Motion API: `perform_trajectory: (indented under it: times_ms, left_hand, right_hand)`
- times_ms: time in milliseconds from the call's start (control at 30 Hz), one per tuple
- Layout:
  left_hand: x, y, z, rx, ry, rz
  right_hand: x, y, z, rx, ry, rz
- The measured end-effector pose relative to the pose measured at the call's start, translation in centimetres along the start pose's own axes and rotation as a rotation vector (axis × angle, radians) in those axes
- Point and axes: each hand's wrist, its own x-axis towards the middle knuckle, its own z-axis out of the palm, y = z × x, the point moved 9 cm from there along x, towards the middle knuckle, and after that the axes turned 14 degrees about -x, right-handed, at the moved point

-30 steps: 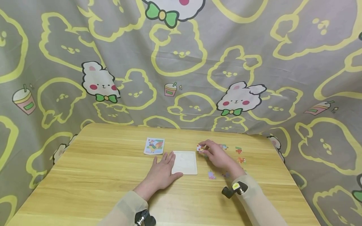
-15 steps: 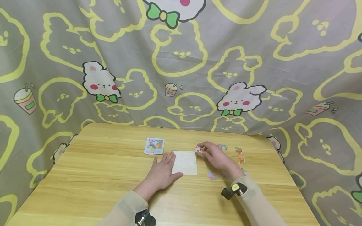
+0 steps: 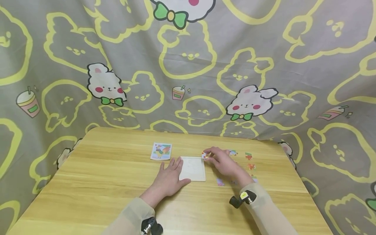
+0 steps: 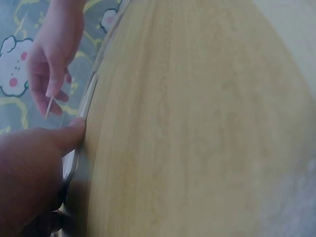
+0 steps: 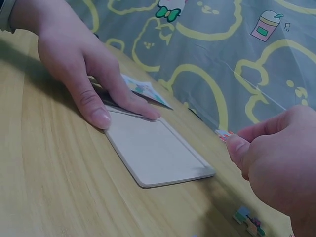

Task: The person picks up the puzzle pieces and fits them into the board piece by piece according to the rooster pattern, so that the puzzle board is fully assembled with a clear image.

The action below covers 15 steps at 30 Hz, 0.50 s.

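A shallow white puzzle tray with a raised rim lies on the wooden table, its inside bare. My left hand rests flat along its left side, fingers spread and straight, thumb at the near corner. At the tray's far right corner, my right hand pinches a colourful jigsaw piece between thumb and fingers. In the right wrist view that jigsaw piece is held up above the table, with most of it hidden by the fingertips. The left wrist view shows it edge-on as a thin sliver.
Several loose jigsaw pieces lie right of the tray, among them a purple one, a red-and-green one and an orange one. A printed picture card sits behind my left hand. A patterned curtain hangs behind the table.
My right hand has moved slightly left with the jigsaw piece, which now overlaps the tray's far right corner in the head view. My left hand has stayed on the tray.
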Motion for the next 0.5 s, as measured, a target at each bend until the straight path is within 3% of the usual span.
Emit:
perform_trajectory:
  times_ms: [500]
  left_hand:
    - [-0.05, 0.1, -0.06, 0.014, -0.001, -0.009]
  right_hand:
    - [0.07, -0.93, 0.37, -0.011, -0.019, -0.031]
